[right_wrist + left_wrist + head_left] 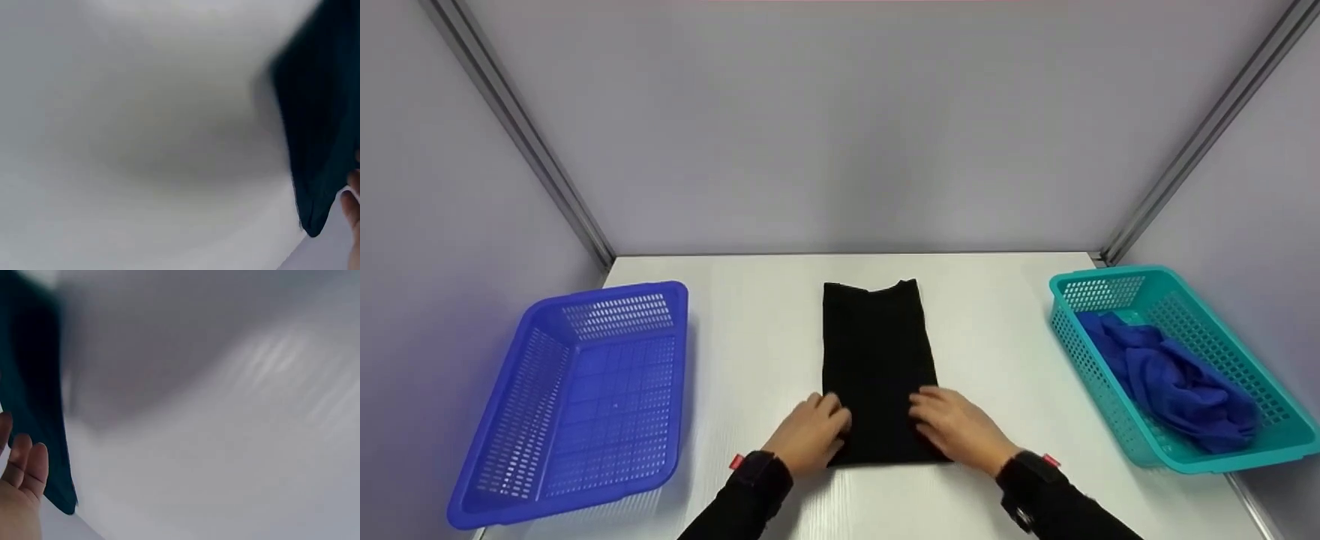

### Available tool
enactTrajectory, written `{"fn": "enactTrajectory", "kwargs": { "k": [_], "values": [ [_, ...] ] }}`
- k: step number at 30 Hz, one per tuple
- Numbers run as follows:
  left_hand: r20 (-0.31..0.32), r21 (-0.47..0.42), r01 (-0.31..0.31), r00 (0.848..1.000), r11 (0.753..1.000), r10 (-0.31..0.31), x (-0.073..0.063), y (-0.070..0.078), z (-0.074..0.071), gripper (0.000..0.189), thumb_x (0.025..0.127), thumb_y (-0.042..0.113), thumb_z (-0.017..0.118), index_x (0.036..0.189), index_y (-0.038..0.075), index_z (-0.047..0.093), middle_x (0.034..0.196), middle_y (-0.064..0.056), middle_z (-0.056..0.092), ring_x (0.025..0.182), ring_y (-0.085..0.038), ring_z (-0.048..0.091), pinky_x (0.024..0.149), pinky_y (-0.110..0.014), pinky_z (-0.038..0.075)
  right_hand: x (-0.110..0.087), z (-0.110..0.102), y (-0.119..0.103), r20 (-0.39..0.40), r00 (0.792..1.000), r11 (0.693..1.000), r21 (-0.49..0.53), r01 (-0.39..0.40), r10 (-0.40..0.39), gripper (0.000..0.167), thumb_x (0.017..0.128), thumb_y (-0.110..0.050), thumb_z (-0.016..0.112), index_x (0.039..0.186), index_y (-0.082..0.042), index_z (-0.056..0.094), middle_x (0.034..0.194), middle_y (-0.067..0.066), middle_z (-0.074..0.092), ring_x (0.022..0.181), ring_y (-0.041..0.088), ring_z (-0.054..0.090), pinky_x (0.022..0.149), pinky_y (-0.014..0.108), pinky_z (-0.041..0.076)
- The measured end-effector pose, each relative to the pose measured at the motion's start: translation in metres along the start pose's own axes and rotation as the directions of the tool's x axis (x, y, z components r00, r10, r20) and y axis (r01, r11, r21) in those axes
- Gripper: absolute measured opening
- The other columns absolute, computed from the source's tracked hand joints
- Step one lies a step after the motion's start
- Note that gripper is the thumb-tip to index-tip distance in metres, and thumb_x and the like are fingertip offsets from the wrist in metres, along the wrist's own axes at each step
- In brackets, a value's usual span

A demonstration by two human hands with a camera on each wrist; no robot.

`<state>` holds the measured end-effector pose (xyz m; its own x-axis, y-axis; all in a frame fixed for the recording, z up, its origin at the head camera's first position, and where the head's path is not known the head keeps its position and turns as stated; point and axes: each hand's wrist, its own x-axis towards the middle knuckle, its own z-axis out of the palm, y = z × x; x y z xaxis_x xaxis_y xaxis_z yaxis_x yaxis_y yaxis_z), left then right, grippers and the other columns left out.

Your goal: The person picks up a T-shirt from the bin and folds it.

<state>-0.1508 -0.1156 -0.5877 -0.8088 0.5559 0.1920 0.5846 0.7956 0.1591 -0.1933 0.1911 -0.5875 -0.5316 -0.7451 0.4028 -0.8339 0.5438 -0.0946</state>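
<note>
A black garment [877, 352], folded into a long rectangle with a shallow dip along its far edge, lies on the white table. At its near left side, my left hand [811, 431] has its fingertips on the cloth edge. My right hand [960, 426] touches the near right side in the same way. In the left wrist view, loosely bent fingers [32, 464] lie against the dark cloth [34, 382]. The right wrist view catches only some fingertips [350, 205] beside a corner of the garment [320, 124]; the rest of that hand is out of frame.
To the left stands a blue plastic basket [681, 375] with nothing in it. A teal basket [1099, 397] on the right holds a crumpled blue cloth [1177, 382]. Grey-white panels [855, 135] enclose the table [750, 337] at the back and both sides.
</note>
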Motion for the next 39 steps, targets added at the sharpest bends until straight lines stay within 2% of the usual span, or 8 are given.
{"fn": "enactTrajectory", "kwargs": {
  "k": [14, 17, 21, 24, 27, 32, 35, 39],
  "values": [
    [-0.022, 0.203, -0.209, 0.976, 0.957, 0.218, -0.031, 0.007, 0.013, 0.022, 0.083, 0.022, 0.086, 0.090, 0.018, 0.066, 0.093, 0.004, 0.060, 0.081, -0.016, 0.057, 0.070, -0.029, 0.049, -0.061, 0.007, -0.003, 0.016, 0.988, 0.981, -0.117, 0.155, -0.154, 0.032, 0.079, -0.020, 0.089, 0.106, -0.009, 0.075, 0.125, 0.014, 0.076, 0.114, 0.029, 0.074, 0.092, 0.041, 0.061],
    [-0.033, 0.301, -0.240, 0.965, 0.923, 0.261, -0.033, 0.009, 0.014, 0.018, 0.084, 0.015, 0.084, 0.092, 0.017, 0.068, 0.095, 0.003, 0.063, 0.080, -0.015, 0.060, 0.072, -0.027, 0.053, -0.066, 0.007, -0.003, 0.001, 0.983, 0.965, -0.190, 0.179, -0.182, 0.011, 0.095, -0.014, 0.070, 0.104, -0.008, 0.073, 0.124, 0.013, 0.076, 0.112, 0.027, 0.075, 0.090, 0.037, 0.062],
    [-0.034, 0.435, -0.264, 0.950, 0.861, 0.309, -0.033, 0.013, 0.013, 0.017, 0.083, 0.010, 0.081, 0.086, 0.016, 0.066, 0.089, 0.003, 0.061, 0.075, -0.013, 0.058, 0.067, -0.024, 0.052, -0.065, 0.008, -0.004, -0.010, 0.975, 0.931, -0.298, 0.211, -0.224, 0.044, 0.113, -0.007, 0.027, 0.095, -0.006, 0.067, 0.118, 0.014, 0.078, 0.106, 0.025, 0.077, 0.085, 0.033, 0.063],
    [-0.031, 0.458, -0.251, 0.954, 0.853, 0.297, -0.031, 0.015, 0.009, 0.017, 0.083, 0.010, 0.080, 0.082, 0.016, 0.064, 0.084, 0.004, 0.058, 0.073, -0.013, 0.056, 0.066, -0.025, 0.050, -0.062, 0.009, -0.004, -0.038, 0.974, 0.932, -0.301, 0.200, -0.221, 0.038, 0.111, -0.005, 0.032, 0.091, -0.006, 0.064, 0.113, 0.014, 0.079, 0.101, 0.025, 0.078, 0.083, 0.034, 0.063],
    [-0.049, 0.376, -0.206, 0.969, 0.904, 0.242, -0.028, 0.016, 0.000, 0.018, 0.084, 0.010, 0.081, 0.085, 0.016, 0.064, 0.085, 0.004, 0.061, 0.078, -0.014, 0.059, 0.070, -0.028, 0.052, -0.059, 0.006, -0.002, -0.101, 0.983, 0.965, -0.228, 0.127, -0.153, 0.004, 0.091, -0.004, 0.065, 0.094, -0.005, 0.066, 0.107, 0.012, 0.079, 0.097, 0.024, 0.078, 0.081, 0.035, 0.063],
    [-0.160, 0.079, -0.056, 0.985, 0.995, 0.068, -0.022, 0.013, -0.025, 0.022, 0.077, 0.009, 0.080, 0.086, 0.014, 0.061, 0.088, 0.002, 0.068, 0.086, -0.019, 0.065, 0.075, -0.034, 0.054, -0.045, -0.011, 0.001, -0.197, 0.978, 0.997, 0.019, -0.070, 0.072, 0.036, 0.072, 0.005, 0.082, 0.104, -0.004, 0.069, 0.103, 0.008, 0.078, 0.092, 0.021, 0.077, 0.078, 0.032, 0.062],
    [-0.216, -0.113, 0.029, 0.975, 0.993, -0.053, -0.016, 0.011, -0.041, 0.019, 0.078, 0.007, 0.077, 0.088, 0.013, 0.062, 0.087, 0.001, 0.071, 0.083, -0.018, 0.066, 0.074, -0.035, 0.055, -0.033, -0.026, 0.002, -0.206, 0.951, 0.957, 0.224, -0.182, 0.229, 0.032, 0.077, 0.011, 0.079, 0.104, -0.006, 0.071, 0.104, 0.007, 0.079, 0.093, 0.020, 0.078, 0.084, 0.023, 0.060],
    [-0.215, -0.319, 0.112, 0.958, 0.941, -0.187, -0.010, 0.011, -0.061, 0.014, 0.086, 0.004, 0.072, 0.096, 0.011, 0.065, 0.090, -0.001, 0.074, 0.079, -0.015, 0.066, 0.071, -0.034, 0.055, -0.017, -0.047, 0.001, -0.165, 0.896, 0.850, 0.423, -0.313, 0.412, 0.027, 0.087, 0.011, 0.073, 0.103, -0.011, 0.071, 0.103, 0.007, 0.081, 0.086, 0.008, 0.076, 0.080, 0.011, 0.053]
  ]
}}
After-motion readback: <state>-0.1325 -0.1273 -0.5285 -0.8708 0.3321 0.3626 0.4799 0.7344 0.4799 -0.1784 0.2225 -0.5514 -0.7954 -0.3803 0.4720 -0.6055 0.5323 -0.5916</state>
